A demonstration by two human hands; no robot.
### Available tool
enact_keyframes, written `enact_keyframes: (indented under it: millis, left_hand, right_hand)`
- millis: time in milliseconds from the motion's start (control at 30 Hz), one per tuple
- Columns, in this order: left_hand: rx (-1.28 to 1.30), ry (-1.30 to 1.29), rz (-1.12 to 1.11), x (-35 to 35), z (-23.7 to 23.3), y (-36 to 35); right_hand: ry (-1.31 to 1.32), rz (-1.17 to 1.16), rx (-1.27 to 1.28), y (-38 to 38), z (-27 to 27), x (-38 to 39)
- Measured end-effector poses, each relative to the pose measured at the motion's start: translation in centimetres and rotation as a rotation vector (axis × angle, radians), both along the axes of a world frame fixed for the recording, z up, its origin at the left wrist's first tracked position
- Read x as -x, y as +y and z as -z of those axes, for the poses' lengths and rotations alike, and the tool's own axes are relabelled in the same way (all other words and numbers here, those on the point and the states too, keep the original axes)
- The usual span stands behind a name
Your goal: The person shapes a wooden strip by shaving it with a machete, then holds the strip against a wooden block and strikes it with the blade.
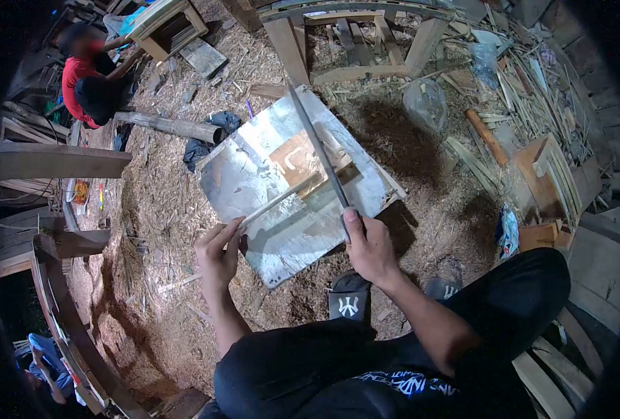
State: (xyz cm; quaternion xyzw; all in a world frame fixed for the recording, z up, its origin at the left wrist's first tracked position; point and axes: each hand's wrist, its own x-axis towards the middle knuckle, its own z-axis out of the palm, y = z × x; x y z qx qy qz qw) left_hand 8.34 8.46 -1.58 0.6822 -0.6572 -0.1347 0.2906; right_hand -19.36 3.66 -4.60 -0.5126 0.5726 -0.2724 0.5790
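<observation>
My right hand (pixel 373 248) is closed round the handle of a long dark blade (pixel 317 143), which points up and away over the board. Between the fingertips of my left hand (pixel 219 253) is the near end of a thin pale wooden stick (pixel 278 202). The stick's far end lies over a small wooden block (pixel 303 160), close to the blade; whether they touch cannot be told. Under the block is a worn grey-white board (pixel 254 244) on the ground.
Wood shavings (pixel 170 293) cover the ground. A person in red (pixel 79 87) crouches at upper left by a wooden frame (pixel 166 28). Another person (pixel 48 366) is at lower left. A log (pixel 170 127), a plastic bag (pixel 425 105) and a wooden box (pixel 544 178) lie around.
</observation>
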Motion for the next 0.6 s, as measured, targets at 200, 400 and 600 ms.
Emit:
enact_keyframes:
  millis: [200,400,600]
  left_hand:
    - [0.021,0.016,-0.013,-0.3,1.2,0.3]
    - [-0.021,0.077,-0.044,-0.5,0.8,0.3]
    - [0.000,0.049,0.012,-0.9,-0.1,-0.5]
  right_hand:
    - [0.067,-0.036,0.087,0.3,1.2,-0.4]
    - [-0.025,-0.015,0.123,0.0,-0.1,0.1]
    - [0.010,-0.054,0.039,-0.3,-0.1,0.2]
